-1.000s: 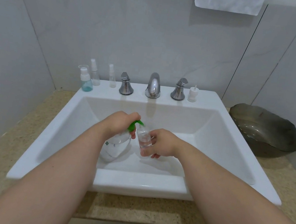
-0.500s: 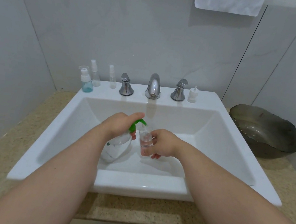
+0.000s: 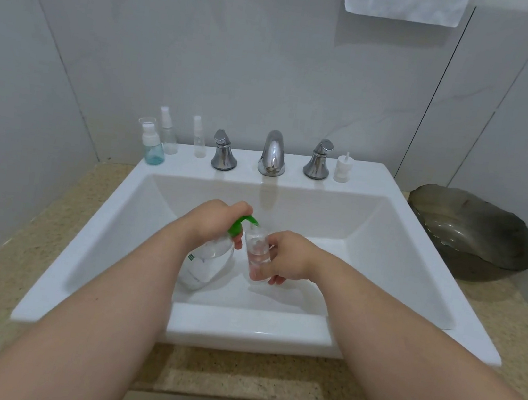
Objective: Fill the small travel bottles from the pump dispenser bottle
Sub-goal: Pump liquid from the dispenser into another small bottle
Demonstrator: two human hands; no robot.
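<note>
Inside the white sink (image 3: pixel 400 251) stands a clear pump dispenser bottle (image 3: pixel 207 263) with a green pump head (image 3: pixel 242 225). My left hand (image 3: pixel 216 220) lies over the pump head, its fingers curled on it. My right hand (image 3: pixel 285 256) grips a small clear travel bottle (image 3: pixel 257 252), open at the top, held just under the green spout. Some clear liquid shows in the small bottle. On the sink's back ledge at the left stand three more travel bottles: a teal one (image 3: pixel 152 148) and two clear spray ones (image 3: pixel 167 131) (image 3: pixel 198 137).
Chrome faucet (image 3: pixel 272 154) with two handles (image 3: pixel 223 151) (image 3: pixel 318 160) sits at the back ledge. A small white pump cap (image 3: pixel 342 168) stands to the right of them. A dark metal bowl (image 3: pixel 473 234) rests on the speckled counter (image 3: pixel 12 267) at right. Towels (image 3: pixel 406 0) hang above.
The pump head has risen slightly under my left hand. The right hand keeps the small bottle at the spout, barely shifted.
</note>
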